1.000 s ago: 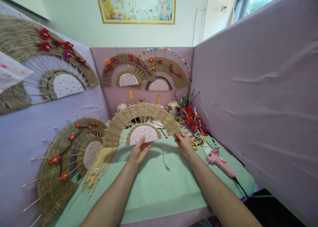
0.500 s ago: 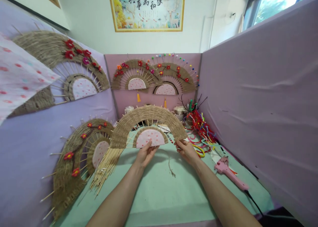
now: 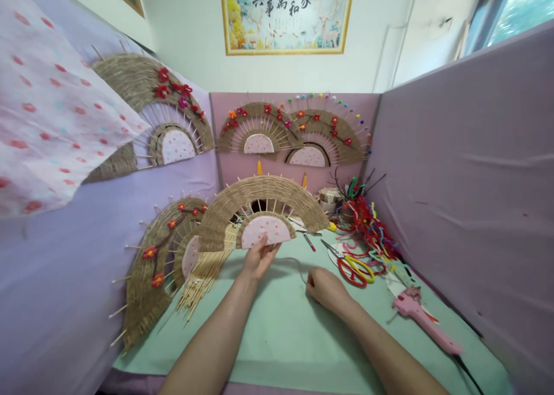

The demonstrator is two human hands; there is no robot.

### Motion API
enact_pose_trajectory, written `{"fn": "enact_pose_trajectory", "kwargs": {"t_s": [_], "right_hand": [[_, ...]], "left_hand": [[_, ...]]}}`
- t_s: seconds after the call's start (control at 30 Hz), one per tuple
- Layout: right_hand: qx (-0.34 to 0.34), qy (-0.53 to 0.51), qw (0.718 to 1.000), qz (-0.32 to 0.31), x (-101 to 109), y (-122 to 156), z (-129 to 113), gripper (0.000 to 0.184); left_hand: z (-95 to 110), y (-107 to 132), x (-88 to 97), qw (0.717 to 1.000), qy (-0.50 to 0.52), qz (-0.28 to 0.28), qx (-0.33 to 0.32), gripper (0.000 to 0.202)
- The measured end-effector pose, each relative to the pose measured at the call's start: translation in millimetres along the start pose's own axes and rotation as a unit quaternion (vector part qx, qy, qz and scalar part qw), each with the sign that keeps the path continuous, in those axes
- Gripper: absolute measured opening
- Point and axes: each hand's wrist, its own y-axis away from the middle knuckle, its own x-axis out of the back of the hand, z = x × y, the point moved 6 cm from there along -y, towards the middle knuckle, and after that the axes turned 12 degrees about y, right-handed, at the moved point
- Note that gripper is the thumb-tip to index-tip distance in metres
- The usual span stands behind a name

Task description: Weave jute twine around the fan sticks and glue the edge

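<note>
My left hand (image 3: 258, 260) grips a woven twine fan (image 3: 264, 188) at the lower edge of its spotted pink half-circle, thumb in front. The fan stands upright above the table, with thin sticks running between its outer band and the inner arch. A loose end of twine (image 3: 292, 260) hangs below it and curves over to my right hand (image 3: 327, 286). That hand is closed on the twine, low over the table and apart from the fan. Just right of it lie red-handled and yellow-handled scissors (image 3: 351, 270).
A pink glue gun (image 3: 426, 320) with a cord lies on the right of the green tabletop (image 3: 277, 343). Colourful pipe cleaners (image 3: 372, 228) are heaped behind it. Bamboo sticks (image 3: 203, 279) lie left, beside a flower-decorated fan (image 3: 145, 279). Spotted cloth (image 3: 56, 106) hangs upper left.
My right hand has let go of the fan's right end and moved down to close on the hanging twine. The left hand still holds the fan. The view has swung left.
</note>
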Motion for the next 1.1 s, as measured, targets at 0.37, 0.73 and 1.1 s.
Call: {"fn": "enact_pose_trajectory", "kwargs": {"t_s": [0.37, 0.73, 1.1], "right_hand": [[-0.086, -0.361, 0.920, 0.124, 75, -95, 62, 0.020], [0.007, -0.586, 0.803, -0.104, 7, 0, 2, 0.040], [0.180, -0.529, 0.797, -0.227, 76, 115, 34, 0.030]], "left_hand": [[16, 3, -12.2, 0.999, 0.008, 0.000, -0.033, 0.018], [-27, 30, -13.5, 0.998, 0.003, 0.060, 0.005, 0.019], [-82, 146, 24.3, 0.963, -0.052, 0.256, 0.064, 0.026]]}}
